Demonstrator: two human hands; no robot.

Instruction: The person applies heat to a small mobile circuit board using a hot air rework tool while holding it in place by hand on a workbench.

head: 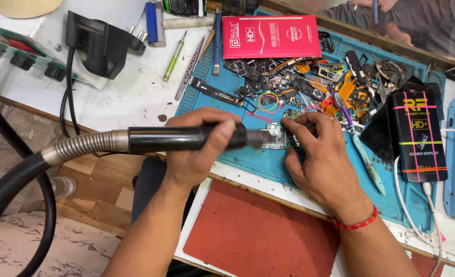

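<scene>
Head view, looking down on the worktop (130, 97).

Left hand (196, 149): fingers wrapped tight round the black handle of a hot-air wand (186, 138), centre of the frame. The wand lies nearly level, its metal nozzle pointing right and ending just at the left edge of a small green circuit board (278, 138). A ribbed metal sleeve and a thick black hose (12, 190) run from the wand's rear to the lower left of the frame.

Right hand (320, 159): fingers bent and pressed down on the board from the right side, pinning it flat; a red thread band sits on the wrist. Board lies on the blue work mat (268, 164), centre of the frame, just above the mat's near edge.

Surroundings:
- Upper centre of mat: a red flat box (271, 36); below it a heap of small phone parts, flex cables and brackets (314, 82).
- Right of mat: a black box with pink and yellow stripes (417, 133); a white cable (407, 205) runs beneath it.
- Just right of the right hand: blue-handled tweezers (363, 154).
- Upper left of the mat edge: a green-handled screwdriver (173, 59) and metal tweezers (189, 74) on the white top.
- Upper left: a black power adapter (102, 43) with lead.
- Lower centre: a red mat (258, 236).
</scene>
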